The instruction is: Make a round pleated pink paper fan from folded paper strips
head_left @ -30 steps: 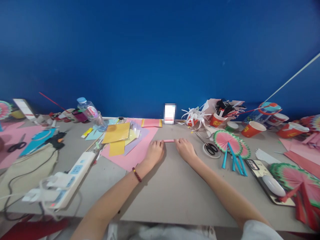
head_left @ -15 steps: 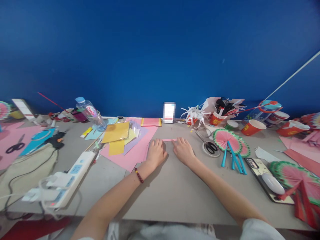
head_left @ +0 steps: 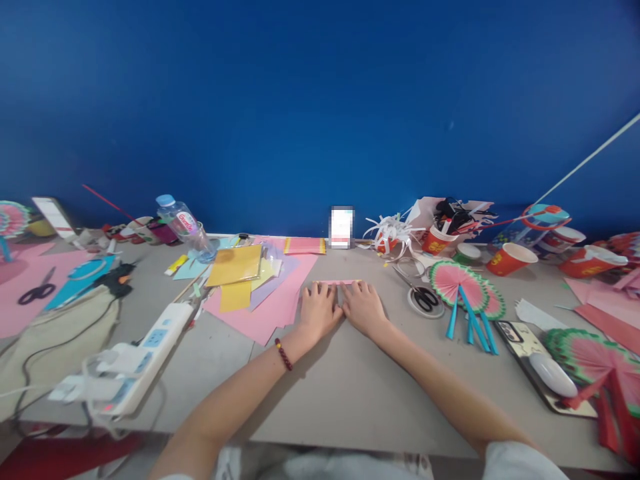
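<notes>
Gently, the left hand [head_left: 320,312] and right hand [head_left: 364,308] rest their fingers on a narrow pink paper strip [head_left: 340,283].
It lies crosswise, toward the middle of the far edge of the surface [head_left: 350,387]; equal pressure from both sides should keep it flat and straight. Each grip looks released, fingers outstretched. The strip appears slim and straight-edged, partly hidden by fingers.

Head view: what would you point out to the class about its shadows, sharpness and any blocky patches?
In the head view, soft shadow lies on the table beside the left forearm; in the head view, coarse blocks cover the small upright screen; in the head view, the pink strip looks too soft for fine detail.
</notes>
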